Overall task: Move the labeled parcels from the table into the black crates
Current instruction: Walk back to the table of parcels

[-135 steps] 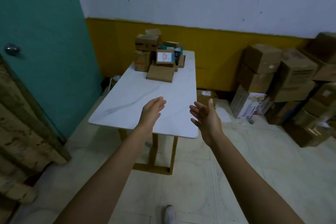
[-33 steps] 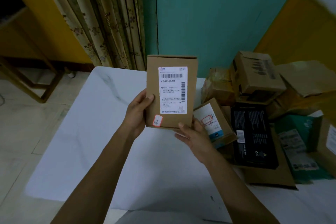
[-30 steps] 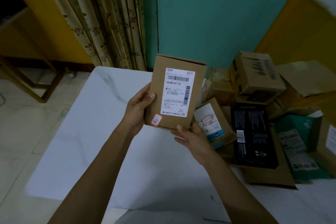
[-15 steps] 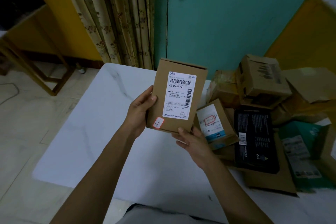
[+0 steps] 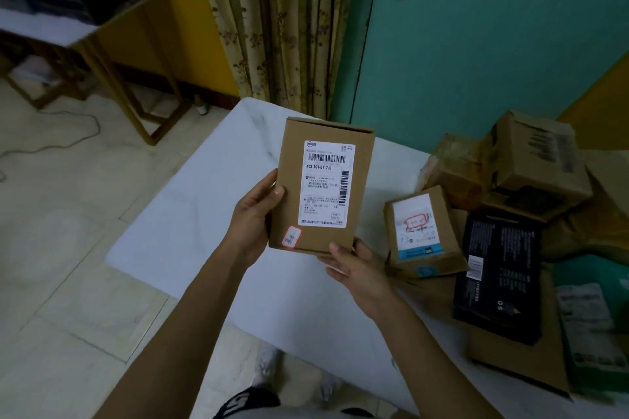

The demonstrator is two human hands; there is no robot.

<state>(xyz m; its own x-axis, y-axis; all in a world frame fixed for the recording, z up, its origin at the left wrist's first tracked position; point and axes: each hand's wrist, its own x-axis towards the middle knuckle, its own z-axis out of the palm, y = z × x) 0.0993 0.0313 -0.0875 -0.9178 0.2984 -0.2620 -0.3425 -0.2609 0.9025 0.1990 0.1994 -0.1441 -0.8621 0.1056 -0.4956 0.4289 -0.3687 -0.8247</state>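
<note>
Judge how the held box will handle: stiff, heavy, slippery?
Probably stiff: the box shows crisp, unbowed edges between the left hand and right hand. Likely light, since a loose-looking grip holds it upright. Matte cardboard should resist slipping.

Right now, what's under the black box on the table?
A flat brown cardboard parcel, showing past the black box at its near and right edges. Whatever else lies beneath the box is covered.
</note>
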